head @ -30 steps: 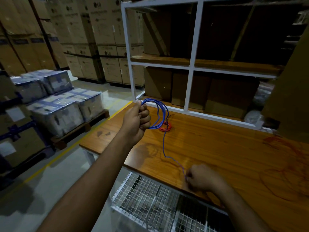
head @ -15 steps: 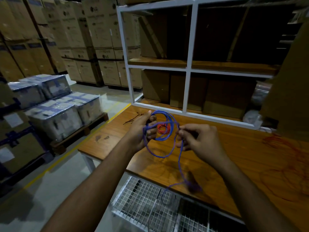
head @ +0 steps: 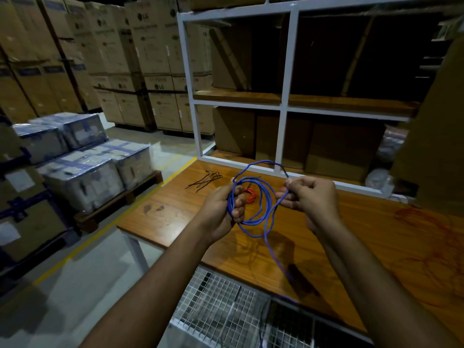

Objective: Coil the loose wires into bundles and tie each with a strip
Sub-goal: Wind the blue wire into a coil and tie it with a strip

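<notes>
Left hand: our left hand [head: 223,209] is held above the bench, fingers curled round one side of the coiled loops, gripping them together.
Right hand: our right hand [head: 305,197] is raised at the same height, thumb and fingertips pinching a strand of the same wire at the right side of the coil.
Blue wire: the blue wire [head: 253,197] hangs between our two hands in several loose loops; one arc rises above both hands, and a free tail drops from the coil down past the front edge of the bench and over the mesh below.
Red wire coil: a small red wire coil [head: 249,194] lies on the bench behind the blue loops, seen through them; we cannot tell whether it is tied.
Strips: a small heap of thin dark strips [head: 204,180] lies on the bench to the left of our left hand, apart from it.
Loose red wire: a tangle of loose red wire [head: 437,237] is spread on the right part of the bench, dim and hard to trace.
Bench: the bench [head: 175,222] has an orange-brown wooden top.
Wire mesh: a wire mesh [head: 221,305] surface sits under the bench's near edge.
Shelf frame: a white shelf frame [head: 283,106] stands at the back of the bench.
</notes>
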A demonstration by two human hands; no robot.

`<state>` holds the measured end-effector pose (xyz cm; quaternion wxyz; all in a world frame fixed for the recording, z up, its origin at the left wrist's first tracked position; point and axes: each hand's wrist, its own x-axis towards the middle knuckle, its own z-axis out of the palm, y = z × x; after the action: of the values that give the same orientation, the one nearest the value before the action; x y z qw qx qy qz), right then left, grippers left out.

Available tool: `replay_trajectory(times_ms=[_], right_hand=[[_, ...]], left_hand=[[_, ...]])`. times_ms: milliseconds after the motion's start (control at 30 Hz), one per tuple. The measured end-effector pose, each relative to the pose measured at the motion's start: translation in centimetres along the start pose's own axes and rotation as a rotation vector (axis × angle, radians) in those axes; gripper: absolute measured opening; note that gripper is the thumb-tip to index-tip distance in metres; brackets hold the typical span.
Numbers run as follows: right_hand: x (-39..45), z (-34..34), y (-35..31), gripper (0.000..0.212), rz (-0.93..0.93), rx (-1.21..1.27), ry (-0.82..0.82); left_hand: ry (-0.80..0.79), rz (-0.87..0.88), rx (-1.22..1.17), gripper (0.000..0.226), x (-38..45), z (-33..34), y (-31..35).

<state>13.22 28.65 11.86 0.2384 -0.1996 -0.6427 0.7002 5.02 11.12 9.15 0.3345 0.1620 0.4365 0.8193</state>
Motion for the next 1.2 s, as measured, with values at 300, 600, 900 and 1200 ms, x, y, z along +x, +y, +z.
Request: replay_trajectory(times_ms=[300,600,900,1200], right_hand=[[5.3,-3.4,-3.0,0.011,-0.156,0.03,0.194],[8.1,-6.7,-1.2,0.009,-0.043,-0.012,0.187],[4.2,-7.8,7.0,0.029,-0.009,-0.702,-0.137],[-8.0,0.7,2.1,0.054,-0.651,-1.436,-0.729]], left_hand=[[-0.14,-0.185,0.015,0.031,-1.5,-1.4,-1.7],[-0.258,-0.213,-0.111,0.035,-1.8,-1.2,-1.3],[-0.248,-0.144,-0.148,0.033,-1.0,-2.5,2.7],[-0.002,-0.01,-0.11,0.037,1.2,-0.1,2.8]])
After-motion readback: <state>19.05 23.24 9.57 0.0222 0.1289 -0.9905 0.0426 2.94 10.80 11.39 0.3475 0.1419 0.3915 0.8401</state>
